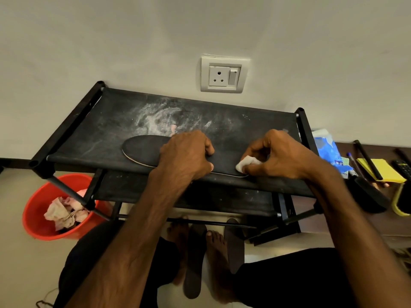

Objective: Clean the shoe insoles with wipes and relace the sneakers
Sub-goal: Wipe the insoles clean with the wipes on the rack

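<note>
A dark insole [142, 150] with a pale edge lies lengthwise on the top shelf of a black fabric rack [106, 121], near its front edge. My left hand [186, 154] presses down on the insole's middle, fingers curled over it. My right hand [278, 154] pinches a folded white wipe [246, 163] against the insole's right end. Two more dark insoles [194, 261] [233, 247] lie on the floor beside my bare feet, under the rack.
A red bucket [42, 223] with crumpled used wipes stands on the floor at the left. A blue wipes pack [329, 150], pens, a yellow notepad [382, 170] and dark objects sit on a brown surface at the right. A wall socket [223, 74] is behind the rack.
</note>
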Demonstrator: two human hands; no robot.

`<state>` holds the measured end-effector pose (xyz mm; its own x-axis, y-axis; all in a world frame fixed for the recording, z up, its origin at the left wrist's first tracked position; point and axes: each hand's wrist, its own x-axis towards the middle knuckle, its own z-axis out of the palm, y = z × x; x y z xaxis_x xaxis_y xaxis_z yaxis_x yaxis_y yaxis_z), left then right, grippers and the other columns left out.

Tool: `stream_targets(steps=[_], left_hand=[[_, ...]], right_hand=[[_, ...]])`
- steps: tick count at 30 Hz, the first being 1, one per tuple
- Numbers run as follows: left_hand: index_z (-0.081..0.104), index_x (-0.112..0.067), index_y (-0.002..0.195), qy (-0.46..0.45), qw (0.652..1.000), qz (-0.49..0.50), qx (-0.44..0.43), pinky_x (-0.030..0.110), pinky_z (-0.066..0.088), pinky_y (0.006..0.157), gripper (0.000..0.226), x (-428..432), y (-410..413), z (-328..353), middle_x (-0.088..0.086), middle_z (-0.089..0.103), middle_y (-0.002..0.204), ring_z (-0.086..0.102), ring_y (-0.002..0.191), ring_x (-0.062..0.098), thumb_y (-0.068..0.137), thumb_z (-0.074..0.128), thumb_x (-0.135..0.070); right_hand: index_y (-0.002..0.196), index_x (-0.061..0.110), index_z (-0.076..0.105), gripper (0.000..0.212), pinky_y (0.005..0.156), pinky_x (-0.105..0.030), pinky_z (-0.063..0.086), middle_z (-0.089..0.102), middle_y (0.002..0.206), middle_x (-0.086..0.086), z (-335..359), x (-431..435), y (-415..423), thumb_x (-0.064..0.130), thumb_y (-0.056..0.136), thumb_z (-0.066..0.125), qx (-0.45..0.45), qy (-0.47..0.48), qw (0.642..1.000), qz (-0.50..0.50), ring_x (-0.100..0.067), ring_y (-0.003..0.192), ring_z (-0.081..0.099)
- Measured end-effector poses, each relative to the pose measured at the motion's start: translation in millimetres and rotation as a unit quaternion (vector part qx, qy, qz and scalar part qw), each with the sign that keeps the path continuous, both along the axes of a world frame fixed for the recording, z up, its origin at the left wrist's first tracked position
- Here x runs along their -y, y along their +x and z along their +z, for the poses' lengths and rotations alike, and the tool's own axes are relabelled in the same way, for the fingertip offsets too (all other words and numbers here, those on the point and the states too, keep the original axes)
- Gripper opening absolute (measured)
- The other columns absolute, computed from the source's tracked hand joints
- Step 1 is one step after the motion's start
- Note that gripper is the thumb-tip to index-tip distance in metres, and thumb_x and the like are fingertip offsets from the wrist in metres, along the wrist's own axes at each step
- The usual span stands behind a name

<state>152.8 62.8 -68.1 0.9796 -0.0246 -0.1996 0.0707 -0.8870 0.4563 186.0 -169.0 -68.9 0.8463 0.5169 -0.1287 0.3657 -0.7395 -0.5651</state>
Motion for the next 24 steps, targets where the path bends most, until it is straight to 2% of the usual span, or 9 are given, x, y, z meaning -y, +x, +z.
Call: stream_targets(steps=[2,5,7,12,14,16,18,21,24], left_hand=[[0.071,-0.039,0.105,0.000,1.000,0.000,0.001,0.042,0.050,0.099,0.029,0,0,-1,-0.014,0.068,0.114,0.060,0.115,0.014,0.079,0.083,-0.035],[0.071,-0.039,0.105,0.003,1.000,-0.006,0.002,0.043,0.051,0.099,0.029,-1,1,-2,-0.014,0.069,0.113,0.061,0.113,0.014,0.079,0.084,-0.035],[0.071,-0.039,0.107,0.001,1.000,-0.011,0.001,0.043,0.051,0.099,0.030,-1,2,-2,-0.014,0.069,0.113,0.062,0.113,0.013,0.079,0.084,-0.035],[0.071,-0.038,0.112,-0.013,0.999,-0.036,-0.012,0.041,0.050,0.102,0.034,-7,4,2,-0.015,0.070,0.114,0.061,0.112,0.010,0.080,0.083,-0.035],[0.071,-0.038,0.116,-0.022,0.998,-0.055,-0.025,0.037,0.050,0.102,0.039,-13,5,5,-0.016,0.070,0.115,0.061,0.102,0.005,0.079,0.084,-0.032],[0.070,-0.037,0.120,-0.030,0.995,-0.083,-0.037,0.026,0.049,0.092,0.045,-19,6,6,-0.016,0.070,0.115,0.055,0.084,-0.004,0.079,0.084,-0.026],[0.070,-0.036,0.121,-0.036,0.993,-0.101,-0.040,0.018,0.043,0.078,0.047,-22,4,8,-0.017,0.069,0.115,0.050,0.075,-0.009,0.079,0.084,-0.020],[0.072,-0.039,0.113,-0.022,0.996,-0.090,-0.002,0.021,0.041,0.077,0.043,-19,0,9,-0.020,0.069,0.111,0.053,0.078,-0.007,0.078,0.084,-0.018],[0.072,-0.042,0.108,-0.003,0.997,-0.054,0.047,0.026,0.044,0.083,0.040,-13,-5,4,-0.021,0.068,0.112,0.059,0.100,0.002,0.078,0.081,-0.017]], right_hand=[[0.091,0.029,0.082,0.017,0.060,-0.023,0.051,0.074,0.074,0.014,-8,0,6,0.040,0.079,0.084,0.060,-0.005,0.996,-0.067,0.000,0.066,0.066],[0.090,0.032,0.080,0.020,0.069,-0.036,0.059,0.075,0.079,0.014,-16,1,13,0.049,0.080,0.080,0.114,0.003,0.982,-0.147,-0.002,0.070,0.067],[0.090,0.033,0.080,0.021,0.071,-0.038,0.060,0.075,0.081,0.014,-17,0,11,0.051,0.081,0.079,0.122,0.024,0.981,-0.151,-0.004,0.074,0.068],[0.095,0.032,0.079,0.017,0.074,-0.031,0.061,0.074,0.087,0.014,-15,-9,4,0.042,0.082,0.079,0.080,0.027,0.991,-0.107,-0.002,0.080,0.068],[0.094,0.032,0.078,0.016,0.074,-0.032,0.061,0.074,0.088,0.015,-14,-11,4,0.041,0.081,0.079,0.074,0.027,0.991,-0.107,-0.001,0.080,0.067],[0.093,0.031,0.078,0.019,0.075,-0.034,0.061,0.074,0.087,0.014,-15,-12,4,0.044,0.080,0.079,0.069,0.030,0.991,-0.112,-0.002,0.079,0.068],[0.093,0.031,0.079,0.020,0.074,-0.036,0.062,0.075,0.086,0.014,-15,-12,1,0.046,0.079,0.079,0.065,0.032,0.991,-0.115,-0.001,0.079,0.069],[0.089,0.032,0.078,0.015,0.075,-0.037,0.063,0.076,0.085,0.013,-14,-13,-2,0.043,0.079,0.082,0.051,0.033,0.991,-0.119,-0.003,0.079,0.071],[0.083,0.032,0.077,0.012,0.075,-0.040,0.063,0.075,0.082,0.010,-12,-11,-8,0.040,0.078,0.084,0.049,0.032,0.986,-0.156,-0.007,0.076,0.070]])
